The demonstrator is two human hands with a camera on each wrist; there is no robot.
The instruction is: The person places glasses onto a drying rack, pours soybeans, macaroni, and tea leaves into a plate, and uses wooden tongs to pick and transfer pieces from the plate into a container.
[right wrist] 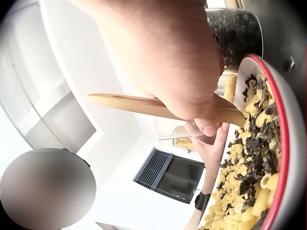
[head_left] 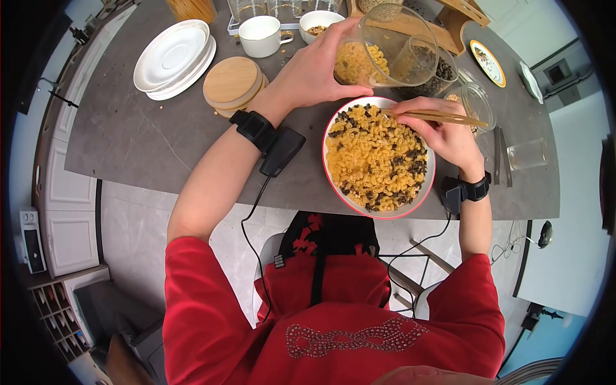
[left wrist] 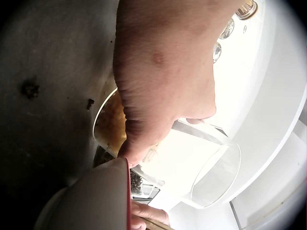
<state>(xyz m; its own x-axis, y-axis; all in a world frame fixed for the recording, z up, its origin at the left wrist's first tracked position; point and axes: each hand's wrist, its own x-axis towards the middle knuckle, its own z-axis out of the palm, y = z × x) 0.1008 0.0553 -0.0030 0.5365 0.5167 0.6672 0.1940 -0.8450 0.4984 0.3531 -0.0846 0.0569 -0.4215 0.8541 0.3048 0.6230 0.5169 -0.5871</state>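
Observation:
A white bowl with a red rim (head_left: 325, 149) stands at the table's front edge, filled with yellow macaroni (head_left: 369, 151) and dark shredded bits (right wrist: 256, 160). Beyond it, my left hand (head_left: 314, 70) grips a clear glass jar (head_left: 401, 48) with macaroni at its bottom; the jar leans to the right. In the left wrist view that hand (left wrist: 163, 72) covers part of the jar (left wrist: 208, 167). My right hand (head_left: 443, 131) pinches wooden tongs (head_left: 449, 117) over the bowl's right side. Their tips reach into the macaroni in the right wrist view, where the tongs (right wrist: 134, 105) slant up to the left.
Behind the bowl stands a jar of dark bits (head_left: 443, 74), beside an open glass jar (head_left: 475, 102). Dark tongs (head_left: 502, 157) and a drinking glass (head_left: 527, 154) lie to the right. Leftward are wooden lids (head_left: 232, 80), stacked white plates (head_left: 170, 58) and a white cup (head_left: 261, 36).

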